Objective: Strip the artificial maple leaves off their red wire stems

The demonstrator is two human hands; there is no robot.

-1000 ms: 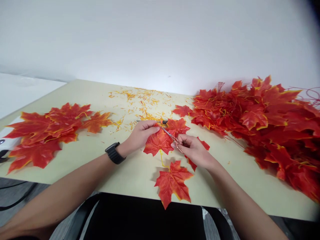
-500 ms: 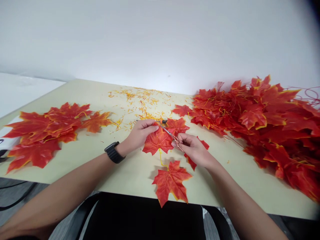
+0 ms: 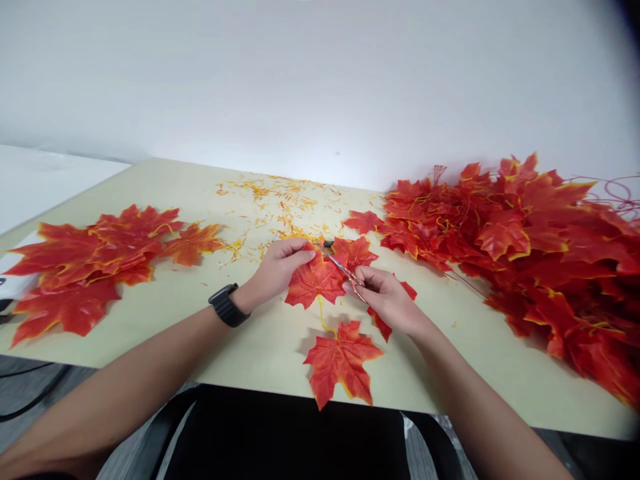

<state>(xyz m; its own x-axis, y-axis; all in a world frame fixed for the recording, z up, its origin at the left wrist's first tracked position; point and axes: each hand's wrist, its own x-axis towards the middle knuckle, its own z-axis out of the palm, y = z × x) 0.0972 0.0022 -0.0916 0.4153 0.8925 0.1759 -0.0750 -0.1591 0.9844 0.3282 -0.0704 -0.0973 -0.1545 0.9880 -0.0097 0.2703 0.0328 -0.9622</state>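
Note:
My left hand (image 3: 278, 268), with a black watch on its wrist, pinches the top edge of a red-orange artificial maple leaf (image 3: 314, 281) held just above the table. My right hand (image 3: 387, 300) grips small scissors (image 3: 343, 269), whose blades lie across the leaf's upper right part. A yellow stem runs down from that leaf to a second maple leaf (image 3: 343, 359) lying at the table's near edge. Another leaf (image 3: 356, 251) lies right behind the scissors.
A big heap of red leaves with wire stems (image 3: 525, 240) fills the right side of the pale table (image 3: 210, 300). A flat pile of separated leaves (image 3: 95, 263) lies at the left. Small yellow-orange trimmings (image 3: 280, 207) are scattered across the far middle.
The held leaf and the lower leaf have shifted slightly to the left and up. The scissors stay across the leaf's top; both hands have barely moved.

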